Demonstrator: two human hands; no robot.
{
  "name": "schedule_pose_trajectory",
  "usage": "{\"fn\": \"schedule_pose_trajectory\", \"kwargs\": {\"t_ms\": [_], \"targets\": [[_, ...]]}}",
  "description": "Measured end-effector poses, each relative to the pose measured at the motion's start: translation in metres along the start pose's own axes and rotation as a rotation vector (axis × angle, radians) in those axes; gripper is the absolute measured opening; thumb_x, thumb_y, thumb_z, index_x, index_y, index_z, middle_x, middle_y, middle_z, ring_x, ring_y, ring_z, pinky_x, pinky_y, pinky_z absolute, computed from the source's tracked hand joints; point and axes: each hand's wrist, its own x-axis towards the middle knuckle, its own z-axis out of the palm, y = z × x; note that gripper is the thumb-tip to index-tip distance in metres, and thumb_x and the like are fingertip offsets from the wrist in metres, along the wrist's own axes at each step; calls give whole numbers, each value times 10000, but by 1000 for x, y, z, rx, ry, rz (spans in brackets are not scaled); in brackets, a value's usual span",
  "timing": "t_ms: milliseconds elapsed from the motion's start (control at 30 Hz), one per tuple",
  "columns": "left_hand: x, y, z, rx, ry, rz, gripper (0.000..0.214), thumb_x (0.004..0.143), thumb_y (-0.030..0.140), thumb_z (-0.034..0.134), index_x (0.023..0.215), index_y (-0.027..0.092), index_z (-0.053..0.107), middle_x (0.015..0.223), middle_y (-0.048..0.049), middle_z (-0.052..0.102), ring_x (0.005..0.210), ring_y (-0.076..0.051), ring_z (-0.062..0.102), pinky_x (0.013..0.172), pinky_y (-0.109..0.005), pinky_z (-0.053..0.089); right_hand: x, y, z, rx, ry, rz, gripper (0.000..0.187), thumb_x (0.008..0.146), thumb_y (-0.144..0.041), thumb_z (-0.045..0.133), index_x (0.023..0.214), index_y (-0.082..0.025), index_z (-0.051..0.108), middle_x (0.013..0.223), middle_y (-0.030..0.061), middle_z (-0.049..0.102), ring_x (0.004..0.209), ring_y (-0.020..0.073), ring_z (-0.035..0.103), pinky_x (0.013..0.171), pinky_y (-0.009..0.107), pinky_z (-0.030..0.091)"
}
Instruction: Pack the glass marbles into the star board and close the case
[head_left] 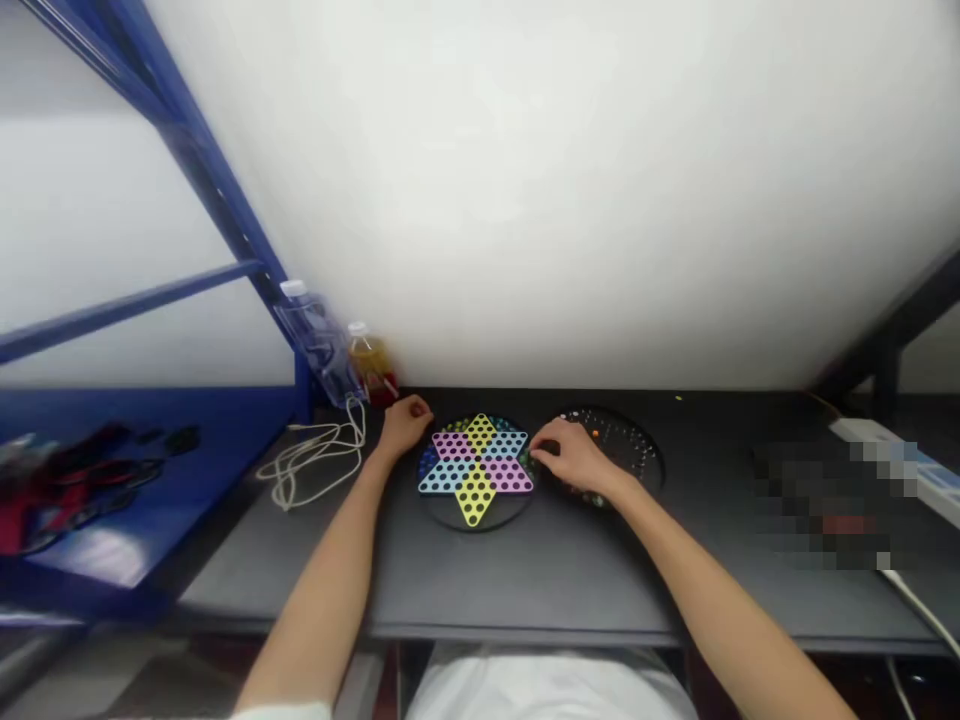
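Head view: left hand (406, 425) curled at star board (476, 470); right hand (568, 452) half-closed over marble tray (626, 445), set within reach; any hold unclear.

the person wears a white shirt (547, 690), which shows as a soft, pale curve of cloth along the bottom of the view and looks plain where it can be seen. a white sleeve (281, 712) just shows at the lower edge, where the left arm (322, 590) enters the view. that arm is bare below the cloth, and the right arm (727, 600) is bare as well. both are slim, leading to a bare left hand (405, 425) and a bare right hand (566, 455).
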Motion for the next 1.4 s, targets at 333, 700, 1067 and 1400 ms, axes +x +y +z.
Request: {"fn": "schedule_pose_trajectory", "kwargs": {"t_ms": [333, 700, 1067, 1400], "targets": [[0, 3, 1, 32, -15, 27, 114, 687, 287, 611, 733, 189, 647, 706, -11, 686, 670, -168, 620, 671, -270, 442, -4, 5, -1, -102, -47, -112, 231, 800, -93, 577, 866, -209, 765, 1164, 79, 684, 1074, 243, 568, 959, 414, 449], [-7, 22, -1, -97, -75, 147, 275, 758, 436, 632, 806, 170, 685, 714, -29, 696, 649, -160, 616, 620, -254, 463, -10, 26, -34, -93, 199, 18, 204, 819, -109, 544, 883, -198, 716, 973, 70, 708, 948, 219, 608, 887, 375, 469], [-7, 23, -1, -122, -186, 142, 300, 729, 438, 662, 852, 173, 727, 774, -51, 728, 706, -182, 658, 641, -259, 499, -49, 34, -67, 174, -256, 223, 185, 755, -258, 673, 918, -181, 715, 829, 35, 707, 659, 148, 578, 613, 266, 446], [-9, 29, -21, -363, -497, -11, 342, 648, 193, 642, 985, 172, 586, 1078, -94, 704, 395, -57, 514, 354, -193, 390, -53, 38, -62, 308, -269, 252, 199, 704, -243, 701, 885, -175, 654, 775, 22, 652, 668, 144, 573, 610, 262, 446]]}}
